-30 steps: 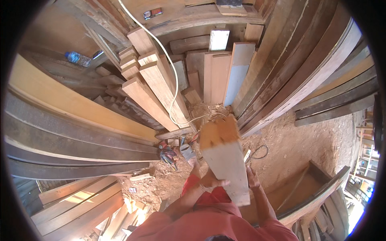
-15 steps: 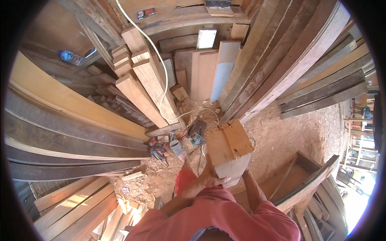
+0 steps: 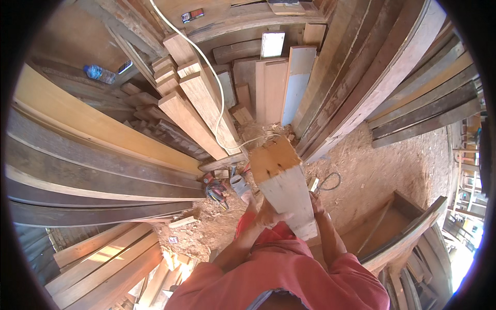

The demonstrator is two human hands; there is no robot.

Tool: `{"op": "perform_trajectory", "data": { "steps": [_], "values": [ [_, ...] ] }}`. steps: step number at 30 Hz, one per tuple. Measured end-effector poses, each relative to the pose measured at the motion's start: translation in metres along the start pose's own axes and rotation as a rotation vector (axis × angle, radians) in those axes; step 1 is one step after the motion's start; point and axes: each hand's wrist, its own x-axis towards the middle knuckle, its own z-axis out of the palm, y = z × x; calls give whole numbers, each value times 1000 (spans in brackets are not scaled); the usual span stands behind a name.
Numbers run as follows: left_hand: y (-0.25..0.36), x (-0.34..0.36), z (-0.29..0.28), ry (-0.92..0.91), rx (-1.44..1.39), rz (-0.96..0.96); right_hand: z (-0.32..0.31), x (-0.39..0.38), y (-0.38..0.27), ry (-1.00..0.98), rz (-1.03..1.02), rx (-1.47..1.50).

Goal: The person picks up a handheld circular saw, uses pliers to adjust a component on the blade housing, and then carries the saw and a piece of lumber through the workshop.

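Observation:
In front of my body I hold a thick wooden block (image 3: 292, 199), tilted with its far end up. That end is orange-brown with two dark marks, while the long side facing me is pale grey. My left hand (image 3: 267, 213) grips the block's left side, its fingers partly hidden. Against the right side is my right hand (image 3: 316, 202), closed at the block's edge, with most of its fingers out of sight. A small pale piece (image 3: 313, 184) shows just beyond the right hand; I cannot tell whether it is held.
Red-and-blue power tools (image 3: 214, 190) lie on the shaving-covered floor at left. A white cable (image 3: 222, 98) runs down past upright planks (image 3: 201, 103). Dark cord loops (image 3: 330, 181) right of the block. Long boards (image 3: 372, 77) lean at right, and a wooden frame (image 3: 408, 232) stands near right.
The block has turned and tipped in my hands, so its long pale side now shows. Its far end has swung left. The view has shifted slightly.

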Motion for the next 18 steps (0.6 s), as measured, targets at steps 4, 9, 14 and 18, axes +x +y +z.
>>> {"op": "perform_trajectory", "data": {
  "steps": [4,9,14,18],
  "values": [
    [-49,4,-10,196,-342,-50,3,12,1,-378,412,170],
    [-80,31,-40,451,-627,-108,-27,79,-35,-544,1144,740],
    [-72,64,-52,497,-772,-380,-66,75,-54,-574,803,915],
    [-105,80,-58,556,-612,-673,-105,121,-106,-672,1010,1035]
  ]
}}
